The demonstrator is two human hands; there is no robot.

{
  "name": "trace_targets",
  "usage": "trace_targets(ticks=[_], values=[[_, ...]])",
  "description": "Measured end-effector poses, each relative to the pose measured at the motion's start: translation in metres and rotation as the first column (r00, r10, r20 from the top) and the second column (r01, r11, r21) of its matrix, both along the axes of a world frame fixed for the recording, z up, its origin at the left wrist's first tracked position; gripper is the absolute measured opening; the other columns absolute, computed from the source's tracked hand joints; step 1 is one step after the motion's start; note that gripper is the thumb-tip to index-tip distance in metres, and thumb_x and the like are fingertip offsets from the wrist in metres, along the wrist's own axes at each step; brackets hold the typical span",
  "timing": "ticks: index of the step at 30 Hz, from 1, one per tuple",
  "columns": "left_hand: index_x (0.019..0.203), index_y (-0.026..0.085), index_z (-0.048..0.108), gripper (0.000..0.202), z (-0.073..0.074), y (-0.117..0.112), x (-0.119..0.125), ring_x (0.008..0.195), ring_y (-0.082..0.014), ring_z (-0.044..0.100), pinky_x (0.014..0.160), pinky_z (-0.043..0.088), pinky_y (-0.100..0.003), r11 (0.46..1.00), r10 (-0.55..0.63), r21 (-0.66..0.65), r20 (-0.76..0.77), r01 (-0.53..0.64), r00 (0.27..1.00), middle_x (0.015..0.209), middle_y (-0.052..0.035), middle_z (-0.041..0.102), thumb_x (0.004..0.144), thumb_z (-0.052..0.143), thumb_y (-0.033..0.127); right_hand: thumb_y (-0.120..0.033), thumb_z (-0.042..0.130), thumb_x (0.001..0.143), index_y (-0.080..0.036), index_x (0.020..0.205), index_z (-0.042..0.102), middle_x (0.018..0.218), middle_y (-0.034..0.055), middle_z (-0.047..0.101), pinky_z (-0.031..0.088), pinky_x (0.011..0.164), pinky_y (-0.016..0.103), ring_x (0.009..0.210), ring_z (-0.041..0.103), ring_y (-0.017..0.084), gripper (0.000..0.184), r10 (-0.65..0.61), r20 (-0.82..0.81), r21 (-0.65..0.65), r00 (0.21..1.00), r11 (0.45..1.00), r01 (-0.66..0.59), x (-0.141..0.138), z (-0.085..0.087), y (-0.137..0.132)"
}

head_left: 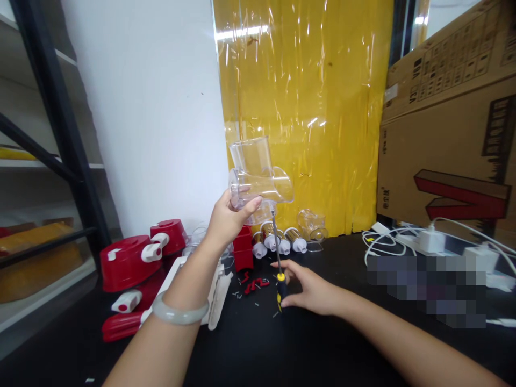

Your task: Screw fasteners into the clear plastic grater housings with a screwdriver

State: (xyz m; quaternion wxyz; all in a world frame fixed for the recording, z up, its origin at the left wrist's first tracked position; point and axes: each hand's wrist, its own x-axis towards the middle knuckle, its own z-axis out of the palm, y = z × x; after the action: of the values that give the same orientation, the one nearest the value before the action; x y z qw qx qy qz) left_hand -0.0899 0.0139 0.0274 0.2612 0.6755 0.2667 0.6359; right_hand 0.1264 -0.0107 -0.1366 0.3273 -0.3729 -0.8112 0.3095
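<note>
My left hand (pixel 234 215) grips a clear plastic housing (pixel 258 180) and holds it up above the table. The housing has a wide tube across it and an angled feed opening on top. Below it, my right hand (pixel 302 287) holds a screwdriver (pixel 281 285) upright by its yellow and black handle. The long shaft points upward, and its tip meets the underside of the housing; the exact contact spot is too small to make out. Small red parts (pixel 256 285) and several loose screws (pixel 237 294) lie on the black table beneath.
Red bowl-shaped parts (pixel 124 263) and white pieces (pixel 217 301) lie at left. A red container (pixel 243 250), several grater drums (pixel 296 240) and clear parts (pixel 312 226) stand at the back. White cables and a power strip (pixel 431 242) lie right, before a large carton (pixel 447 134).
</note>
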Motion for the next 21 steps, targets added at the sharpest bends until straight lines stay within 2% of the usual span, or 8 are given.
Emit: trace_targets(ticks=[3, 6, 8, 11, 14, 17, 19, 21], values=[[0.105, 0.017, 0.068, 0.057, 0.0009, -0.0012, -0.0007, 0.109, -0.0329, 0.073, 0.098, 0.057, -0.047, 1.0, 0.01, 0.005, -0.003, -0.01, 1.0, 0.112, -0.015, 0.077, 0.065, 0.088, 0.053, -0.037, 0.096, 0.068, -0.018, 0.144, 0.052, 0.12, 0.0112, 0.066, 0.047, 0.112, 0.053, 0.12, 0.063, 0.032, 0.09, -0.074, 0.028, 0.078, 0.997, 0.994, 0.071, 0.0007, 0.0005, 0.0007], [0.103, 0.018, 0.068, 0.055, 0.0016, -0.0016, -0.0013, 0.108, -0.0325, 0.073, 0.097, 0.058, -0.046, 1.0, 0.01, 0.014, -0.003, -0.01, 1.0, 0.112, -0.0147, 0.077, 0.066, 0.088, 0.052, -0.034, 0.084, 0.082, -0.022, 0.152, 0.044, 0.137, 0.0135, 0.061, 0.042, 0.118, 0.052, 0.134, 0.057, 0.03, 0.082, 0.064, -0.011, 0.031, 0.998, 0.998, -0.064, 0.0058, 0.0042, -0.0014], [0.103, 0.019, 0.068, 0.053, 0.0018, -0.0014, -0.0014, 0.107, -0.032, 0.073, 0.097, 0.058, -0.046, 1.0, 0.01, 0.015, -0.01, -0.01, 1.0, 0.112, -0.014, 0.078, 0.066, 0.088, 0.052, -0.025, 0.076, 0.089, -0.025, 0.154, 0.041, 0.127, 0.0092, 0.068, 0.046, 0.114, 0.049, 0.125, 0.064, 0.025, 0.074, 0.125, -0.035, -0.027, 0.991, 0.992, -0.126, 0.0068, 0.0055, -0.002], [0.102, 0.018, 0.068, 0.053, 0.002, -0.0011, -0.0015, 0.106, -0.0315, 0.074, 0.096, 0.058, -0.046, 1.0, 0.008, 0.013, -0.015, -0.008, 1.0, 0.11, -0.0137, 0.078, 0.066, 0.088, 0.051, -0.026, 0.086, 0.079, -0.022, 0.144, 0.051, 0.104, 0.0036, 0.07, 0.052, 0.104, 0.047, 0.103, 0.069, 0.025, 0.074, 0.002, -0.001, -0.001, 1.0, 1.0, -0.002, 0.0039, 0.0046, -0.001], [0.103, 0.017, 0.067, 0.056, 0.0026, -0.0014, -0.002, 0.104, -0.0313, 0.074, 0.095, 0.059, -0.045, 1.0, 0.006, 0.017, -0.015, -0.006, 1.0, 0.109, -0.0147, 0.078, 0.065, 0.088, 0.053, -0.034, 0.095, 0.068, -0.019, 0.14, 0.055, 0.115, 0.0082, 0.066, 0.048, 0.109, 0.05, 0.113, 0.064, 0.029, 0.085, -0.066, 0.018, 0.083, 0.998, 0.994, 0.065, 0.0037, 0.0046, -0.0011], [0.105, 0.016, 0.067, 0.058, 0.0032, -0.0024, -0.0026, 0.106, -0.0312, 0.074, 0.095, 0.059, -0.045, 1.0, 0.006, 0.016, -0.034, -0.006, 0.999, 0.112, -0.0153, 0.078, 0.066, 0.087, 0.055, -0.03, 0.083, 0.082, -0.022, 0.152, 0.043, 0.135, 0.0117, 0.061, 0.038, 0.12, 0.05, 0.133, 0.056, 0.028, 0.081, 0.088, -0.028, 0.042, 0.996, 0.995, -0.086, 0.007, 0.0057, -0.0021], [0.105, 0.016, 0.067, 0.058, 0.0035, -0.0029, -0.0029, 0.108, -0.0312, 0.074, 0.096, 0.059, -0.045, 1.0, 0.007, 0.016, -0.043, -0.007, 0.999, 0.113, -0.0154, 0.078, 0.067, 0.086, 0.055, -0.025, 0.076, 0.088, -0.024, 0.154, 0.039, 0.125, 0.0083, 0.067, 0.04, 0.118, 0.048, 0.126, 0.062, 0.025, 0.077, 0.14, -0.053, -0.019, 0.989, 0.99, -0.141, 0.0067, 0.0045, -0.0012], [0.105, 0.016, 0.067, 0.058, 0.0038, -0.0031, -0.003, 0.108, -0.0311, 0.074, 0.096, 0.059, -0.045, 1.0, 0.01, 0.018, -0.044, -0.009, 0.999, 0.114, -0.0155, 0.078, 0.067, 0.086, 0.055, -0.028, 0.082, 0.083, -0.023, 0.149, 0.045, 0.107, 0.0036, 0.069, 0.047, 0.109, 0.047, 0.108, 0.068, 0.025, 0.076, 0.065, -0.037, -0.029, 0.997, 0.997, -0.066, 0.0036, 0.0015, 0.0011]])
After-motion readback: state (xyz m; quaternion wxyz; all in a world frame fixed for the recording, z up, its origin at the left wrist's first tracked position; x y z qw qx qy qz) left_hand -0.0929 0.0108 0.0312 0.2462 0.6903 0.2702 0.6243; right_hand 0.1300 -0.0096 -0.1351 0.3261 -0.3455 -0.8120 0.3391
